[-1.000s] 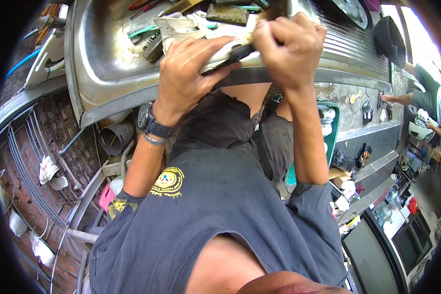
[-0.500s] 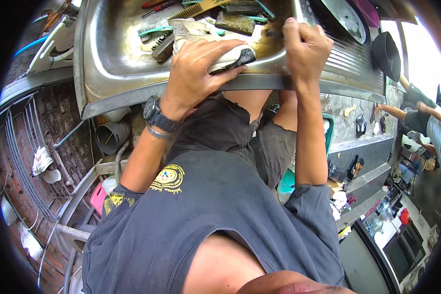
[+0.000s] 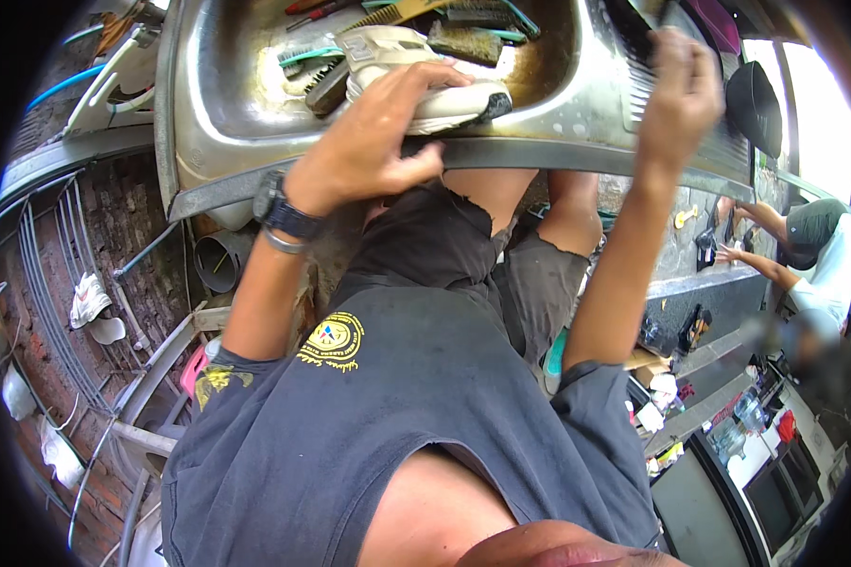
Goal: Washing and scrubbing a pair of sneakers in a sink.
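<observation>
A pale off-white shoe (image 3: 388, 52) with a black patch at its toe lies on its side at the sink's near edge. My left hand (image 3: 378, 128), with a black watch at the wrist, curls its fingers over the shoe; the thumb stands away from it. My right hand (image 3: 681, 99) is lifted over the ridged drainboard, closed and blurred by motion. From its top pokes a dark slim thing (image 3: 668, 11), whose kind I cannot make out. Behind the shoe lie several brushes, among them a wooden block brush (image 3: 465, 43) and a yellow-handled one (image 3: 402, 11).
The steel sink (image 3: 222, 156) has a raised front rim. A black bowl-shaped thing (image 3: 749, 109) hangs at the drainboard's right. On the right another person (image 3: 823, 246) bends toward the floor. Metal racks with a white shoe (image 3: 89, 300) stand on the left.
My right hand has moved right, from the sink's edge to above the drainboard. My left thumb has come off the shoe. The person on the right has bent and reached out an arm.
</observation>
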